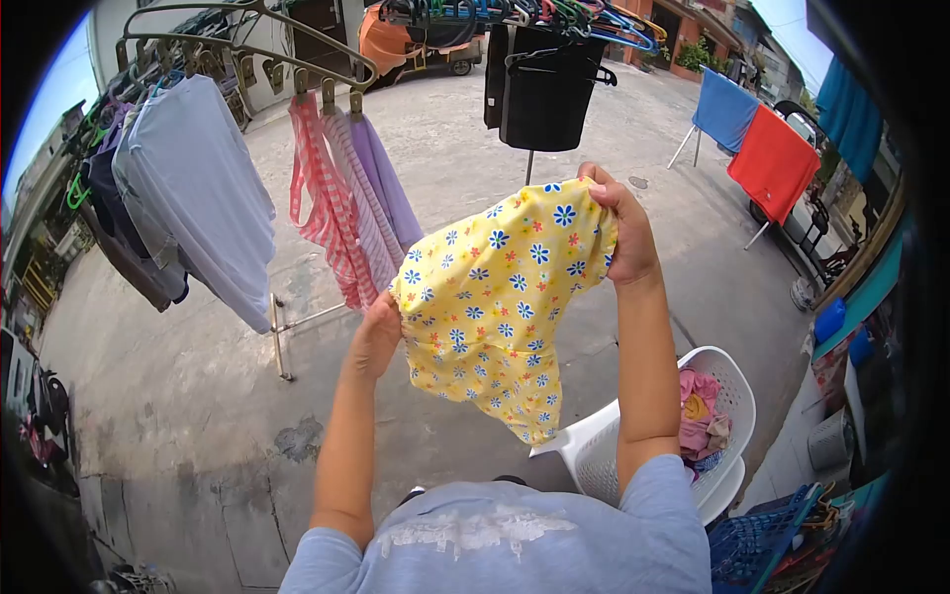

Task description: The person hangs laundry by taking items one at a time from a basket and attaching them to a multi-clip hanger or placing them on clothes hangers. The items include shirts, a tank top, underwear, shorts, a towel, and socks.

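Stretched between my two hands is a yellow garment (495, 297) printed with blue and orange flowers; its lower end hangs free. My left hand (378, 335) is closed on its left edge. My right hand (625, 230) grips the upper right corner, thumb on the near side. Just beyond my left hand, a red-and-white striped garment (322, 188), a pale striped one (358, 198) and a purple cloth (384, 178) hang from a clip hanger (247, 45). Below my right forearm stands a white laundry basket (599, 460) with pink clothes (703, 416) in it.
A light shirt (203, 188) and darker clothes hang on a rack at left. Black garments (544, 94) hang under several coloured hangers ahead. At right, blue (724, 107) and red towels (774, 163) drape over a stand. A blue crate (757, 540) with hangers sits lower right.
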Action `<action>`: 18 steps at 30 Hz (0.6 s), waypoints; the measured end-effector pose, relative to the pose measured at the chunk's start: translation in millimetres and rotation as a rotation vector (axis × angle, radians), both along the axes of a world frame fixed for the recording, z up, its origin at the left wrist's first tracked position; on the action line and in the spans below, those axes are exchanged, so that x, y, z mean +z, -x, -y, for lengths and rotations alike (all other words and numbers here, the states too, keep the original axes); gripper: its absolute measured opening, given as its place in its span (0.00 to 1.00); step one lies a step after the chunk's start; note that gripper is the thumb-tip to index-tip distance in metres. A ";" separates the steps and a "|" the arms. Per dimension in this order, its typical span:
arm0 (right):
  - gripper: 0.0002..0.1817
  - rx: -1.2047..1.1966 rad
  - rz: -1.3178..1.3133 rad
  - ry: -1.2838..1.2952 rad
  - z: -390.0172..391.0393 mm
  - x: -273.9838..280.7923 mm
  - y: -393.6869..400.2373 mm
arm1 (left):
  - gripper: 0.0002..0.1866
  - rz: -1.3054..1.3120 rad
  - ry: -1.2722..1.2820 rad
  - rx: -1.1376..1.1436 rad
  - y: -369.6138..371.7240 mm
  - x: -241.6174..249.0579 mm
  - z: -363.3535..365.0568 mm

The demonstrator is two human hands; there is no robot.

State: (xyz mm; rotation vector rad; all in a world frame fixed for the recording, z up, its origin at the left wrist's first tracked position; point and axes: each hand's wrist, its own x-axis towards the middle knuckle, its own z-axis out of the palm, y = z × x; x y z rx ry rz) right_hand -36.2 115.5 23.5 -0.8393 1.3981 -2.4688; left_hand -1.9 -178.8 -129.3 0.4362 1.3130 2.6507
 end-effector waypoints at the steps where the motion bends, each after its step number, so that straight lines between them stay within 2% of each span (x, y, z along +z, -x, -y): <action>1: 0.07 0.048 -0.025 -0.021 13.2 -7.3 -6.3 | 0.28 0.032 -0.009 -0.028 4.2 -0.9 25.3; 2: 0.08 0.135 -0.101 -0.113 28.9 -15.0 -20.4 | 0.27 0.063 -0.018 -0.056 8.5 0.0 43.7; 3: 0.10 0.220 -0.180 -0.204 45.0 -19.3 -33.4 | 0.26 0.074 0.200 -0.036 10.6 10.6 54.8; 5: 0.14 0.728 -0.274 -0.484 69.9 -18.9 -41.9 | 0.24 0.108 0.638 -0.003 13.2 34.4 71.8; 6: 0.19 0.702 -0.282 -0.616 80.2 -19.2 -43.1 | 0.19 0.026 0.698 -0.052 16.7 38.1 73.6; 9: 0.25 -0.020 -0.248 -0.619 125.0 -67.4 -15.1 | 0.19 -0.068 0.832 -0.360 2.3 69.5 66.9; 10: 0.27 0.035 -0.236 -0.549 138.6 -86.6 -7.0 | 0.14 -0.245 1.048 -0.388 -4.7 85.0 65.9; 12: 0.31 0.148 -0.211 -0.411 165.2 -114.8 -2.3 | 0.14 -0.457 1.123 -0.443 -14.2 97.4 69.3; 13: 0.33 0.157 -0.142 -0.425 177.9 -122.2 -10.2 | 0.14 -0.560 1.156 -0.467 -18.2 101.7 72.9; 14: 0.36 0.168 -0.075 -0.438 192.1 -124.9 -22.8 | 0.12 -0.700 1.143 -0.466 -20.2 108.3 78.9; 15: 0.39 0.181 -0.010 -0.450 201.0 -126.7 -29.5 | 0.11 -0.729 1.067 -0.441 -23.5 112.3 85.1; 17: 0.39 0.238 -0.192 -0.618 211.9 -151.9 -14.0 | 0.08 -0.784 0.914 -0.388 -29.8 119.9 99.9; 18: 0.40 0.266 -0.286 -0.702 216.7 -161.3 -6.0 | 0.06 -0.704 0.938 -0.368 -33.9 127.2 111.5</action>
